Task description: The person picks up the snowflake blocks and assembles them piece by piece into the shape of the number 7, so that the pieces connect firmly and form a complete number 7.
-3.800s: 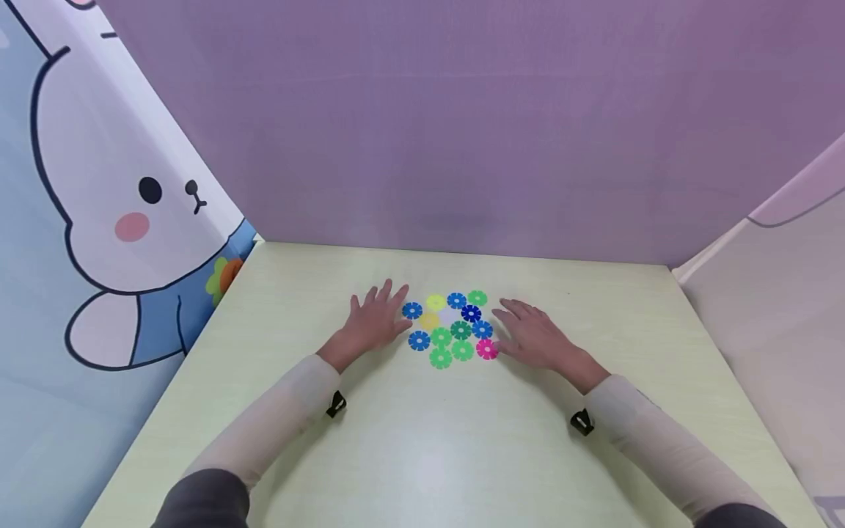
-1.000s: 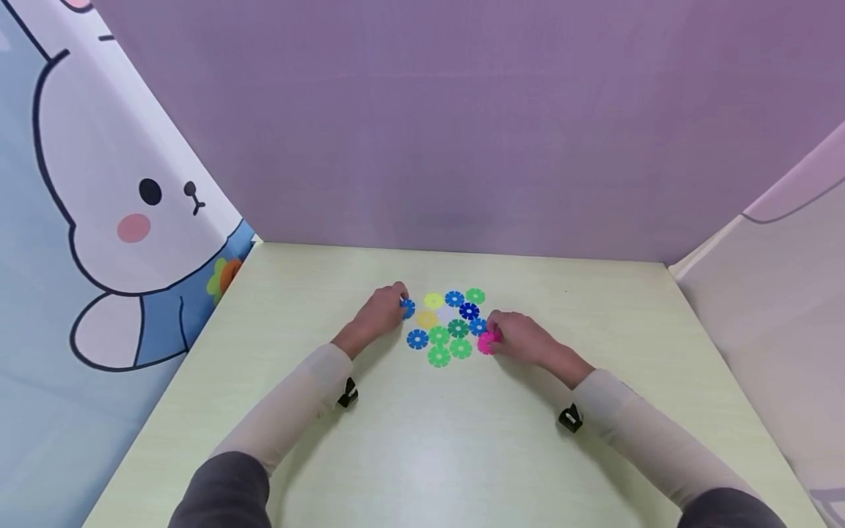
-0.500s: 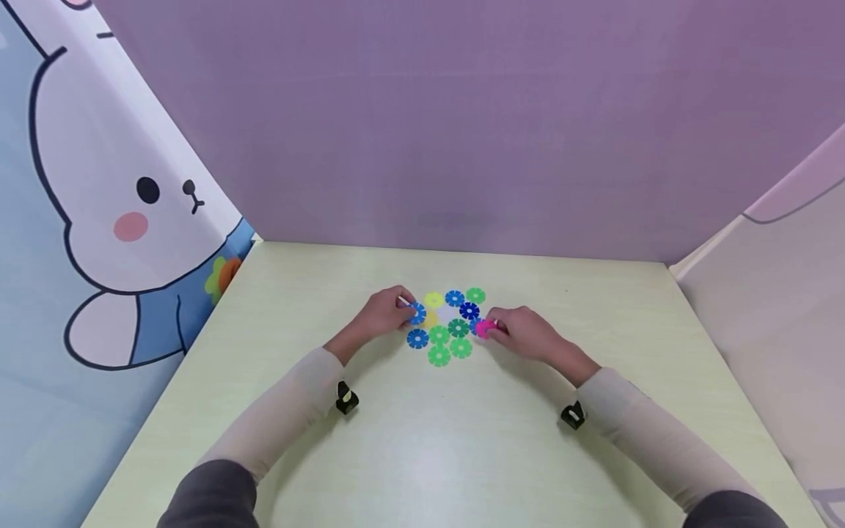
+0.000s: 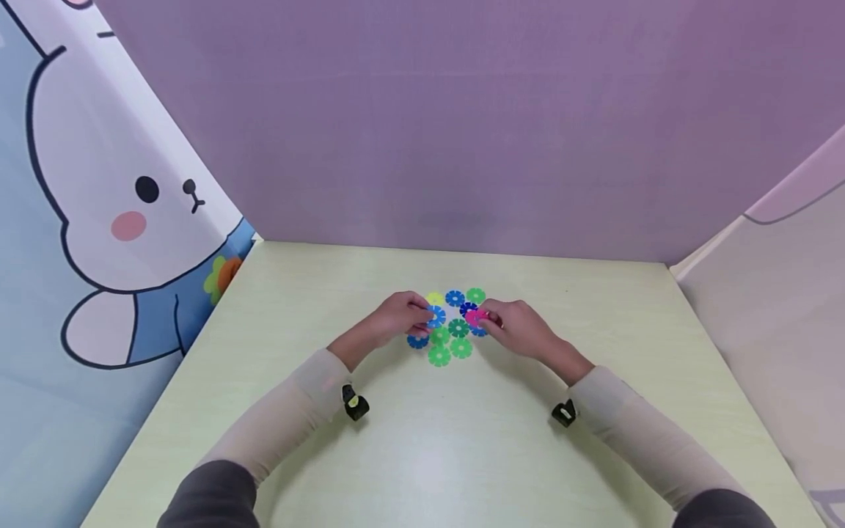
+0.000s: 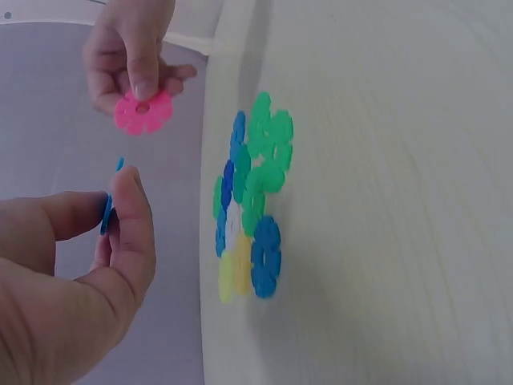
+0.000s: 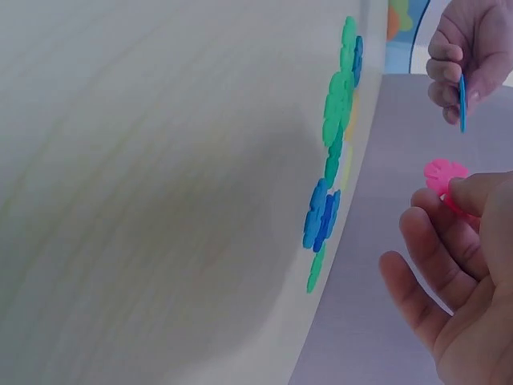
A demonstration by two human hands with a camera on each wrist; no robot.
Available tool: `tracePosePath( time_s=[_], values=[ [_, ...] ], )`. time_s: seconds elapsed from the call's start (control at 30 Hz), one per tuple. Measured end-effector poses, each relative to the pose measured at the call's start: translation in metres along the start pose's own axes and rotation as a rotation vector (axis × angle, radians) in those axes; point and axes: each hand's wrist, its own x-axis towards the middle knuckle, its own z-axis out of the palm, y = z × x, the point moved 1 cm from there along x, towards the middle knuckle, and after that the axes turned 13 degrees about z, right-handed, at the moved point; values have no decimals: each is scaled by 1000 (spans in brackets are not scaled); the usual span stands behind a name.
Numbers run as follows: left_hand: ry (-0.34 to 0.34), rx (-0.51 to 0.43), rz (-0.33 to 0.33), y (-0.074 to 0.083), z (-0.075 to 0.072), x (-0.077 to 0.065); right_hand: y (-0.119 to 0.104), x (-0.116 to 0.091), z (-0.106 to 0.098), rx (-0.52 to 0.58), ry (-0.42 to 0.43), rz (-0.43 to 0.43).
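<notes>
My left hand (image 4: 400, 317) pinches a blue notched plastic disc (image 4: 436, 317) between thumb and fingers. The right hand (image 4: 521, 326) holds a pink notched disc (image 4: 474, 318) by its edge, thumb on its face in the left wrist view. Both discs are up off the table, facing each other with a small gap. Under them lies a flat cluster of similar discs: green discs (image 4: 439, 356), a dark green disc (image 4: 458, 328), a blue disc (image 4: 455, 298) and others. The yellow disc (image 5: 242, 265) and white disc (image 5: 233, 224) show better in the left wrist view.
The pale wooden table (image 4: 422, 440) spreads around the cluster. A purple wall (image 4: 449, 132) rises at its far edge. A cloth with a cartoon rabbit (image 4: 152, 242) hangs at the left, and a pale panel (image 4: 766, 330) at the right. Small black wrist cameras hang under both sleeves.
Both hands were spread flat beside the discs at first. They took up the blue disc and the pink disc from the cluster's sides, lifted them and brought them inward over it.
</notes>
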Motion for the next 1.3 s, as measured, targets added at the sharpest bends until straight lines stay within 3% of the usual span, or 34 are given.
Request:
tracePosePath(
  time_s=[0.47, 1.3],
  values=[
    [-31, -123, -4, 2, 11, -6, -14, 1, 3, 47, 31, -25],
    [-39, -137, 11, 3, 15, -12, -23, -3, 9, 47, 5, -40]
  ],
)
